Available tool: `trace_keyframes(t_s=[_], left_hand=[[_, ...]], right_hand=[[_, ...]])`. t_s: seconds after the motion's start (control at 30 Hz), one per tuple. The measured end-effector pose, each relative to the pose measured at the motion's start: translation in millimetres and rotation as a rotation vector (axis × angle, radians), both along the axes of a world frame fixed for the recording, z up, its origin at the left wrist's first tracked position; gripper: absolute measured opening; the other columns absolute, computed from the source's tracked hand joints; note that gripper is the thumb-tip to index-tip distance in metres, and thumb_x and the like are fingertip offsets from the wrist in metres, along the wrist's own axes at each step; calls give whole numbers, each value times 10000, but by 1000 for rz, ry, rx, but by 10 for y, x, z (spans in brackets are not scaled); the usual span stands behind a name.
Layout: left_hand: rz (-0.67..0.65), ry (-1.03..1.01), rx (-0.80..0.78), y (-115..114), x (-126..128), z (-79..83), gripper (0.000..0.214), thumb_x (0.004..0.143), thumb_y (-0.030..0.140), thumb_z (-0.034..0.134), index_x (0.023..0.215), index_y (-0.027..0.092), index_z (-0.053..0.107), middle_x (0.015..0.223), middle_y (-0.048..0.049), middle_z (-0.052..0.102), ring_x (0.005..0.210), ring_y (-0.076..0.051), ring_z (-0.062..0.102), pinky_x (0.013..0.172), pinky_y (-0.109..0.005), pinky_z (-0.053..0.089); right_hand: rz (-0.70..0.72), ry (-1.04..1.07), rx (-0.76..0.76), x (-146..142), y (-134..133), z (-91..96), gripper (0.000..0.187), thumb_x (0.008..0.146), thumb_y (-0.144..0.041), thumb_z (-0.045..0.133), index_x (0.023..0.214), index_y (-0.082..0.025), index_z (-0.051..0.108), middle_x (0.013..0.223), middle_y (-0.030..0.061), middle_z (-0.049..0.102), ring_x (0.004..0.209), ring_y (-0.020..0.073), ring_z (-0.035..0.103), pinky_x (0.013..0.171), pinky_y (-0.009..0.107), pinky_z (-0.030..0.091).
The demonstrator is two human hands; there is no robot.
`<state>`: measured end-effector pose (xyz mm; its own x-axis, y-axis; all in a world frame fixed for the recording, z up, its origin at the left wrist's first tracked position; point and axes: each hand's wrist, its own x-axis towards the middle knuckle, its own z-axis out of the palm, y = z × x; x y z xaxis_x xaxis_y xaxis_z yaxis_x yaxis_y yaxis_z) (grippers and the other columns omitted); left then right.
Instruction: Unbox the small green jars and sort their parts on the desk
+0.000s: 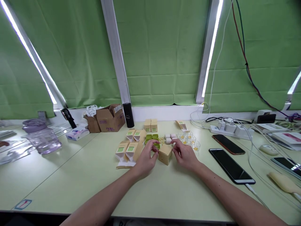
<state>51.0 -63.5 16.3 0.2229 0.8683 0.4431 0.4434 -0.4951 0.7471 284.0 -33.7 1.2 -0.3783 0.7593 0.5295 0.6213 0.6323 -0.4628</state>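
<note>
A small kraft cardboard box (165, 155) stands on the table between my hands, its top closed. My left hand (148, 156) has its fingers curled at the box's left edge. On the opposite side, my right hand (185, 153) bends its fingers against the right edge. Left of them lie several part-folded box blanks (130, 150) with green-and-white labels. Just beyond my left hand sit small green square cups (152, 137), partly hidden by it. White cylinders (168, 138) and clear cups with yellow bits (188, 138) are grouped behind my right hand. Two upright kraft boxes (150, 125) stand farther back.
A phone with a white edge (231, 165) and a darker phone (228, 144) lie at right, near cables and a power strip (231, 130). Back left are a brown carton (110, 118), a black cylinder (128, 115) and a purple-lidded jug (43, 138). A person's hand (3, 143) shows far left.
</note>
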Motion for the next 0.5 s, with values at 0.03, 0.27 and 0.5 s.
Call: trace_keyframes(t_s=[0.03,0.27,0.5], left_hand=[[1,-7,-7,4,3,-8,326,930,203,545,1250,261,528,1055,-62,628,992,-221,637,953,-417,522],[-17,-89,-73,70,-3,-101,289,965,229,518,1251,263,532,949,-38,617,947,-210,651,915,-400,544],[-5,-47,-93,43,9,-91,396,892,174,585,1273,269,529,1049,-46,628,934,-199,627,843,-357,532]], right_hand=[[-3,14,-6,-1,-2,7,316,901,-179,447,1212,-222,483,837,-7,705,685,181,648,661,274,415],[31,90,3,0,-7,-3,304,922,-168,429,1216,-236,460,879,-5,723,706,171,677,686,267,469],[38,157,-5,5,22,-28,270,965,-197,409,1225,-243,468,992,20,747,711,167,690,694,277,482]])
